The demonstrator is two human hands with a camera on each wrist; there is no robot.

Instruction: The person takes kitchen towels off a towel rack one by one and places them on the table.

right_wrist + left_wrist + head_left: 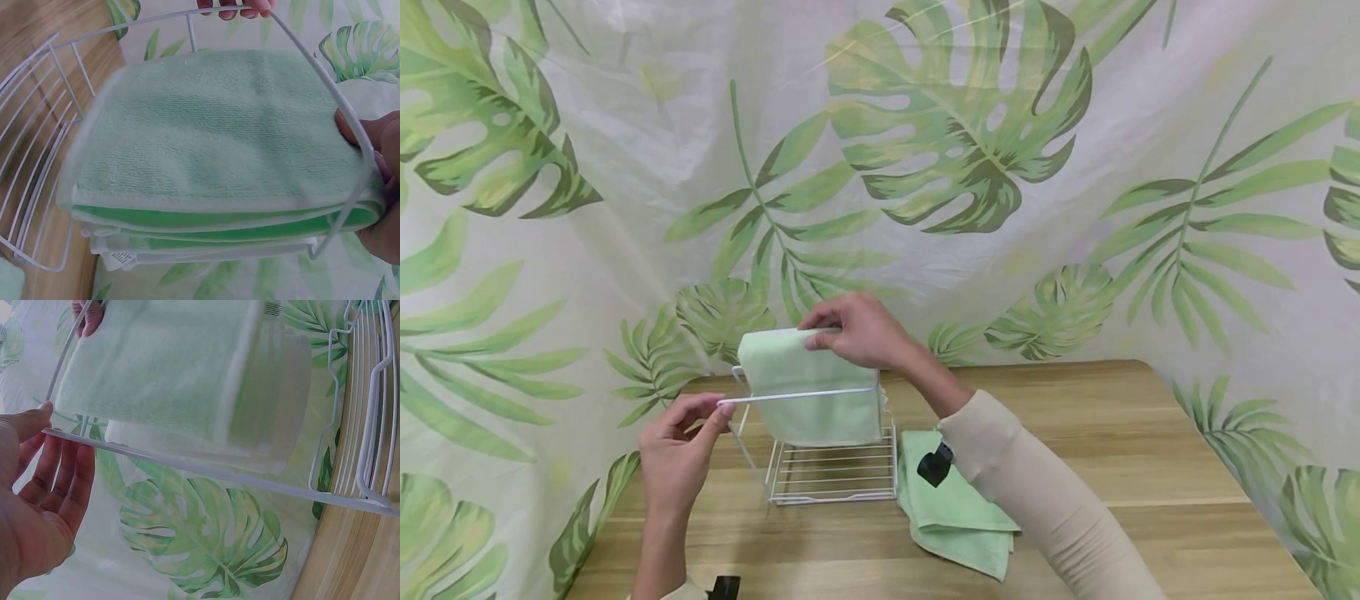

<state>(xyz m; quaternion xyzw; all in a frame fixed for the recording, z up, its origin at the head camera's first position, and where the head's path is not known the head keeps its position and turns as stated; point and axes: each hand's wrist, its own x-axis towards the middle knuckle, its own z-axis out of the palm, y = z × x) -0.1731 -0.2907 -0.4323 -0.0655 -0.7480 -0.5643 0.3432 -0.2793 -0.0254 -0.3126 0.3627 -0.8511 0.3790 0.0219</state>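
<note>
Probable loading step: right hand [867,333] pinches folded cloth [820,423], left hand [677,454] pinches wire rack [797,396]; lowering seems required next.

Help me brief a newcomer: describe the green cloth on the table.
On the wooden table is a white wire rack. Beside it, on the right in the head view, lies the folded green cloth. Unlike the raised cloth held by the right hand, this one rests on the table.
</note>
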